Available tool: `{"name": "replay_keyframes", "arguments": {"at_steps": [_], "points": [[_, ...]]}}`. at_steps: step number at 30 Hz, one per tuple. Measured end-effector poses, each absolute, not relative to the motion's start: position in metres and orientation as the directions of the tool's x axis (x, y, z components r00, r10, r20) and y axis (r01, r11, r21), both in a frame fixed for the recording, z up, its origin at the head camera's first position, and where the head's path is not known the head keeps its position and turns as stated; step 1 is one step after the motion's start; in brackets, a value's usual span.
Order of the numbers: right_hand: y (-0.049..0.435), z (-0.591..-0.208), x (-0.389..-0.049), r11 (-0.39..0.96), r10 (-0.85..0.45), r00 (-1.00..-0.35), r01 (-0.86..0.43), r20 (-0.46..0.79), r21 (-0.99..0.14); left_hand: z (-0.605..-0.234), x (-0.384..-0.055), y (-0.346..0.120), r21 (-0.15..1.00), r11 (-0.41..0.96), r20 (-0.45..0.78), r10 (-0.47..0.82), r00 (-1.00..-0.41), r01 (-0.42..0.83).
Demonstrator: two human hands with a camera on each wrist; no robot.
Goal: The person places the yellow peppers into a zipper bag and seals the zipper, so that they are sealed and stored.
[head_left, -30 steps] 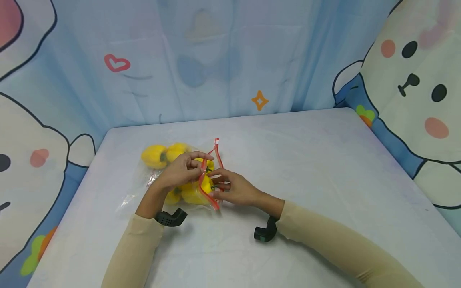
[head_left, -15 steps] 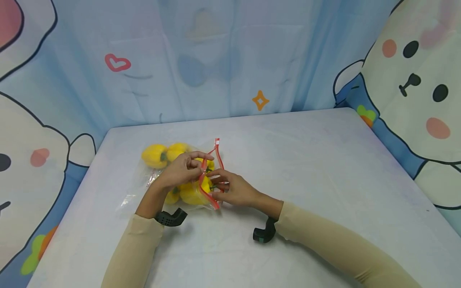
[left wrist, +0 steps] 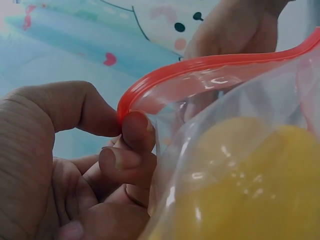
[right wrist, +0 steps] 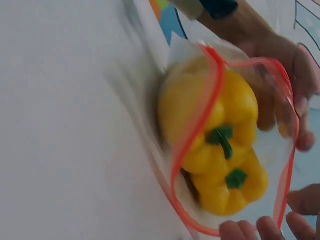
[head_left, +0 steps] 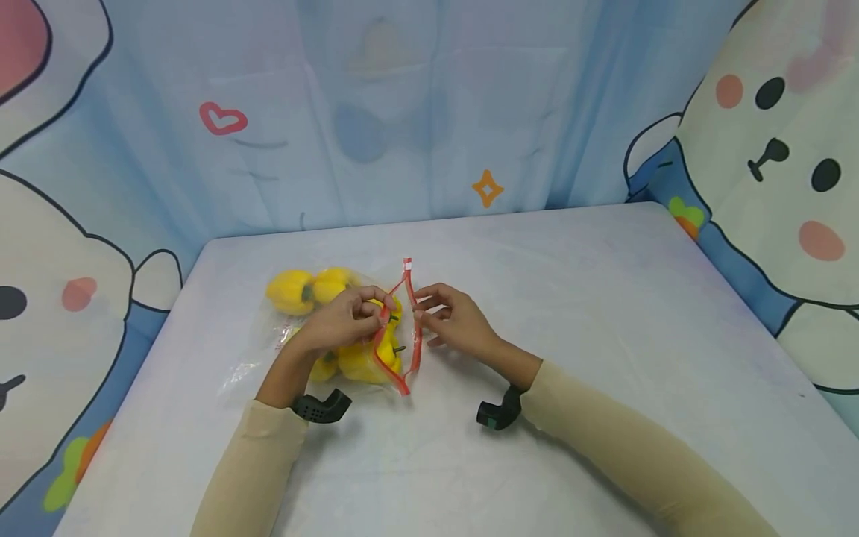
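Note:
A clear zip bag (head_left: 415,350) with a red zip edge lies on its side, its mouth toward the right and parted. Several yellow bell peppers (head_left: 290,291) are inside; two with green stems (right wrist: 226,145) show through the mouth in the right wrist view. My left hand (head_left: 342,321) pinches the near-left side of the red rim between thumb and index finger (left wrist: 137,131). At the opposite side of the mouth, my right hand (head_left: 459,321) holds the rim, thumb (right wrist: 304,199) on one side and fingertips on the other.
The bag rests on a white-covered table (head_left: 590,313), left of the middle. Behind it hangs a blue printed curtain (head_left: 382,112). A black wrist camera (head_left: 322,407) sits below the left hand, another (head_left: 499,412) below the right.
My right hand has moved out from the bag's mouth, up and to the right, drawing the right rim outward. The mouth gapes wider. My left hand keeps its pinch.

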State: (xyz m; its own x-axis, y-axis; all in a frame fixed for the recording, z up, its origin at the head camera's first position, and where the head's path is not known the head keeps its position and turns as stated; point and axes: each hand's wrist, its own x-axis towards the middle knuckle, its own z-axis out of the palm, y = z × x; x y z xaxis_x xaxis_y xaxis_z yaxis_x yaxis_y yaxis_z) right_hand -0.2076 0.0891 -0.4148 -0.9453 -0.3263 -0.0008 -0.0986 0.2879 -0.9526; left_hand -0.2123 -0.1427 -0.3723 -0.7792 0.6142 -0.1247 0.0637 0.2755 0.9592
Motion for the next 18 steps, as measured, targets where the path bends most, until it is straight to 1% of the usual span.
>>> {"name": "replay_keyframes", "arguments": {"at_steps": [4, 7, 12, 18], "points": [[0.094, -0.414, -0.228, 0.299, -0.187, -0.982, -0.056, -0.001, -0.953, -0.374, -0.211, -0.137, 0.956, 0.286, -0.118, 0.590, -0.799, 0.071], [0.096, -0.415, -0.245, 0.303, -0.135, -0.990, -0.017, -0.026, -0.953, -0.375, -0.210, -0.133, 0.955, 0.289, -0.113, 0.567, -0.816, 0.069], [0.095, -0.416, -0.269, 0.304, -0.132, -0.989, 0.027, -0.070, -0.952, -0.377, -0.206, -0.125, 0.959, 0.275, -0.101, 0.571, -0.815, 0.074], [0.086, -0.414, -0.285, 0.287, -0.154, -0.969, 0.144, -0.194, -0.947, -0.376, -0.204, -0.121, 0.952, 0.292, -0.100, 0.580, -0.808, 0.092]]}}
